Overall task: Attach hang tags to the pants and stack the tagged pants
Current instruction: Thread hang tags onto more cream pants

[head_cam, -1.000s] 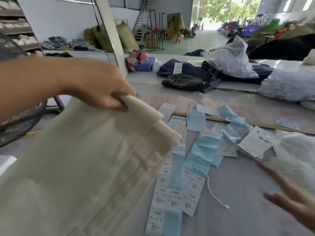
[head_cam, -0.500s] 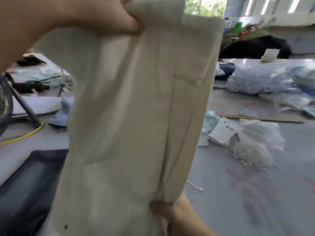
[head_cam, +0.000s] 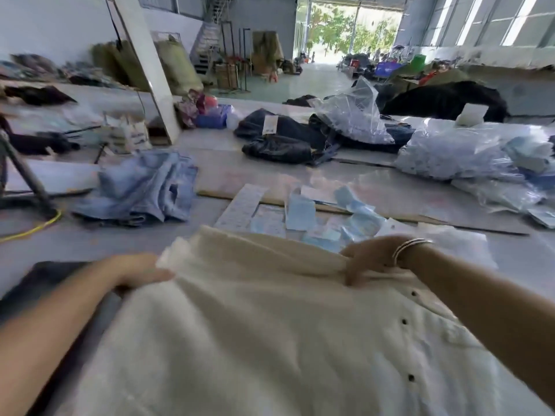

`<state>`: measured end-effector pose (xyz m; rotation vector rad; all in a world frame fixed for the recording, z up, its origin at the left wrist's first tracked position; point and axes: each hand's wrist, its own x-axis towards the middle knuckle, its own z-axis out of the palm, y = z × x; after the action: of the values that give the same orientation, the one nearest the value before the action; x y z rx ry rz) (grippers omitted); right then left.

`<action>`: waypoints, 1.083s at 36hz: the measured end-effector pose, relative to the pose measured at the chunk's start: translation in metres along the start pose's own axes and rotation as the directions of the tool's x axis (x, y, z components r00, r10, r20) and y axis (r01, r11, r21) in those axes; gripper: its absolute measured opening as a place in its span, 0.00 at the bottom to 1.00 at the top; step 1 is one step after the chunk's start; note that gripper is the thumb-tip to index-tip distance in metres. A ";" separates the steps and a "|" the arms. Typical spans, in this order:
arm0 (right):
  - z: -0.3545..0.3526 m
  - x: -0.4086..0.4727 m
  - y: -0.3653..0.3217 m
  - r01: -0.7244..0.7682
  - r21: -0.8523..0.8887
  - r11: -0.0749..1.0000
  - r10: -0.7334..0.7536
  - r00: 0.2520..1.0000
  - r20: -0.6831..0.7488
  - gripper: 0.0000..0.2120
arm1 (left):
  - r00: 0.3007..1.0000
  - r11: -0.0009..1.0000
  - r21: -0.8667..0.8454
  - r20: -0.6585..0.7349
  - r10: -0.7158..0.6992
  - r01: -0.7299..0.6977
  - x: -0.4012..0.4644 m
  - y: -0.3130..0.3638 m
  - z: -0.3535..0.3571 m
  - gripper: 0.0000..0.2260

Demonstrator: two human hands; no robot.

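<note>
Cream pants (head_cam: pixel 270 334) lie spread across the near part of the desk (head_cam: pixel 510 259), filling most of the foreground, with a row of small dark buttons running down their right side. Both hands hold the far edge of the fabric: the left hand (head_cam: pixel 136 270) rests at the left corner with its fingers curled over the cloth, and the right hand (head_cam: pixel 368 255), a pair of thin bangles (head_cam: pixel 410 249) on its wrist, pinches a fold of the same edge further right. Under the left forearm a dark garment (head_cam: pixel 45 277) shows on the desk, partly covered by the cream cloth. Just beyond the pants lies a scatter of hang tags (head_cam: pixel 300 211), pale blue and white, some in strips, spread over the middle of the desk. To the far left of them sits a crumpled heap of light blue jeans (head_cam: pixel 141 187). Further back, dark pants (head_cam: pixel 285 139) lie bunched together, one with a white tag on it. Clear plastic bags (head_cam: pixel 462 154) filled with pale items are piled along the far right. A yellow cable (head_cam: pixel 36 228) curves across the left side, near a dark metal stand.
</note>
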<state>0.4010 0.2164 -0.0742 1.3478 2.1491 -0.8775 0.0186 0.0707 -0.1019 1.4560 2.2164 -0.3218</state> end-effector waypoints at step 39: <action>0.096 -0.061 -0.023 0.390 0.713 0.583 0.190 0.788 -0.586 0.15 | 0.904 -0.176 -0.956 -0.283 0.320 -0.236 -0.059 0.205 0.149 0.18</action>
<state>0.4099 0.1026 -0.0936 2.2191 2.3834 -1.8697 0.2624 0.0427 -0.1896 0.7927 1.1226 1.2903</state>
